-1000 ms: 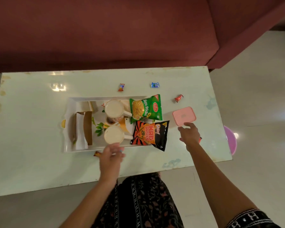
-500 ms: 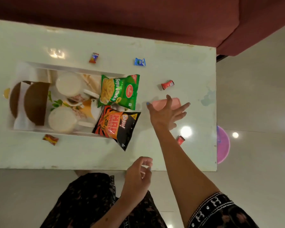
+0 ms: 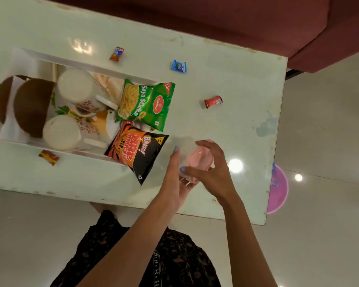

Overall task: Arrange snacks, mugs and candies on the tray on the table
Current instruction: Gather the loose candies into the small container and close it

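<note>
A person is holding a small pink container (image 3: 199, 160) in both hands just above the tabletop (image 3: 226, 83), beside the tray's near right corner; half a second ago only the right hand was reaching for it where it was lying flat, while the left was hanging back off the table edge; the left hand (image 3: 174, 183) is now cupping it from below, fingers (image 3: 175, 151) curled up along its side, and the right hand (image 3: 212, 168) is closing over its top with fingers (image 3: 203, 142) arched around the lid, which looks as though it is being prised open, though the seam is hidden. The white tray (image 3: 95, 67) is already carrying two mugs (image 3: 75, 85), two brown-and-white paper bags (image 3: 31, 104), a green Soya Sticks packet (image 3: 145, 102) and a black Bingo Mad Angles packet (image 3: 137, 152), the last overhanging the tray's near rim. The candies are still lying loose on the tabletop: a red-and-blue one (image 3: 116, 53) and a blue one (image 3: 178, 66) beyond the tray, a red one (image 3: 213, 101) well to its right, and a red-and-yellow one (image 3: 49, 157) just in front of it. Snacks and mugs appearing settled, the lifted container suggests the candies are the step in hand, likely to be gathered into it.
</note>
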{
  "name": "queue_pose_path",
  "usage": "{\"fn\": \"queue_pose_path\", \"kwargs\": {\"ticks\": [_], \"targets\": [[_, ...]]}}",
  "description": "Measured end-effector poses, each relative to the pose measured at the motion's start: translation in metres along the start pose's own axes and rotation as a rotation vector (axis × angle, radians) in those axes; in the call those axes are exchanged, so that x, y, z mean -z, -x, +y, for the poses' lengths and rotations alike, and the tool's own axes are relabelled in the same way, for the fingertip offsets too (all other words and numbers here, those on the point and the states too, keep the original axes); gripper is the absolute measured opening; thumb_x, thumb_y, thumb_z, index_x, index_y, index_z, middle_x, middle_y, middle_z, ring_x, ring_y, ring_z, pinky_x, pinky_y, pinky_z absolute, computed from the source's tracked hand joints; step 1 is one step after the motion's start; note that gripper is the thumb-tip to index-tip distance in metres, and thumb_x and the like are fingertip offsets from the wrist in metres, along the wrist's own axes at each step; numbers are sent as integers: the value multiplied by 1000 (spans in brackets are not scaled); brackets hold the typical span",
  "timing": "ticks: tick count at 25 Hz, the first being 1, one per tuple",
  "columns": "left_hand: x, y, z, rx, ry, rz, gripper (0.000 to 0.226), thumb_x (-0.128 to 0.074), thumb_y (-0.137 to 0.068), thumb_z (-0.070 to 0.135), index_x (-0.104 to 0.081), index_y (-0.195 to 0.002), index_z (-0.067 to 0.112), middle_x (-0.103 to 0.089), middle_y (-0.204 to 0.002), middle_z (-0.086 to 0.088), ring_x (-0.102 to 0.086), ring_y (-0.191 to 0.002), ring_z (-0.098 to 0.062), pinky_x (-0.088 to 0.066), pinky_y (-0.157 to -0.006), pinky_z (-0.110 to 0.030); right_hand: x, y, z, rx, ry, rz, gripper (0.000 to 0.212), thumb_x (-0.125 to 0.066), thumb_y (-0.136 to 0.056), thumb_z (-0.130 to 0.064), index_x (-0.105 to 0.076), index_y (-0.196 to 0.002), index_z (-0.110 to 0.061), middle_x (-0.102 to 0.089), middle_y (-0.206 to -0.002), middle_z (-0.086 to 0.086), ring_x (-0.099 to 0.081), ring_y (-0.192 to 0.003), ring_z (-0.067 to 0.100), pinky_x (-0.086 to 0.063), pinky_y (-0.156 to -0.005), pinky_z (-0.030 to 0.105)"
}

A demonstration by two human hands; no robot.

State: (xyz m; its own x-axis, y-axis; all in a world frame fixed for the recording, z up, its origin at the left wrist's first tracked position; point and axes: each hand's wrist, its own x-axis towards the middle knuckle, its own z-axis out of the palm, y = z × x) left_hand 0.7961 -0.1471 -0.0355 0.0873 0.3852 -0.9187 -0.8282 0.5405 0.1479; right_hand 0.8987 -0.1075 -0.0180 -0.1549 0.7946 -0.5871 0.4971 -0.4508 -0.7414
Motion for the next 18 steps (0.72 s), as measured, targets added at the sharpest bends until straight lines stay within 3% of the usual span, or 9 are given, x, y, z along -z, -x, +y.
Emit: {"fn": "queue_pose_path", "kwargs": {"ticks": [3,5,8,12,18], "targets": [[-1,-5,-6,-26,-27,27,53,-65,-74,52,-61,-115,18,-66,-106,-8,-66,-89,-18,-53,-63,-29,-4,2,-1,-43,-36,24,61,-77,-63,-46,-49,-118,-50,-35,-143,-12,-35,-132,10,-42,-92,25],[0,-7,-9,-56,-45,91,50,-66,-76,46,-59,-116,18,-63,-111,-9,-63,-89,-18,-51,-62,-30,-7,0,-2,-130,-54,47,63,-74,-63,-52,-46,-120,-53,-40,-137,-14,-42,-129,16,-47,-95,36],[4,-12,-11,-67,-71,179,48,-68,-75,44,-60,-113,15,-63,-115,-15,-63,-97,-25,-52,-72,-34,-5,-1,-2,-241,-153,-19,72,-78,-60,-46,-43,-122,-56,-43,-134,-10,-48,-123,24,-53,-89,49],[5,-10,-15,-38,-43,138,51,-68,-76,42,-59,-116,13,-66,-111,-17,-66,-95,-26,-55,-70,-35,3,0,-4,-347,-296,-95,84,-84,-58,-33,-38,-121,-63,-42,-137,-3,-52,-114,27,-57,-55,31],[-1,-6,-12,-38,-82,72,45,-68,-78,33,-57,-116,11,-64,-113,-21,-66,-98,-31,-57,-73,-37,20,-3,-4,-325,-324,-140,77,-85,-58,-21,-45,-111,-61,-50,-125,6,-59,-103,31,-58,-56,35]]}}
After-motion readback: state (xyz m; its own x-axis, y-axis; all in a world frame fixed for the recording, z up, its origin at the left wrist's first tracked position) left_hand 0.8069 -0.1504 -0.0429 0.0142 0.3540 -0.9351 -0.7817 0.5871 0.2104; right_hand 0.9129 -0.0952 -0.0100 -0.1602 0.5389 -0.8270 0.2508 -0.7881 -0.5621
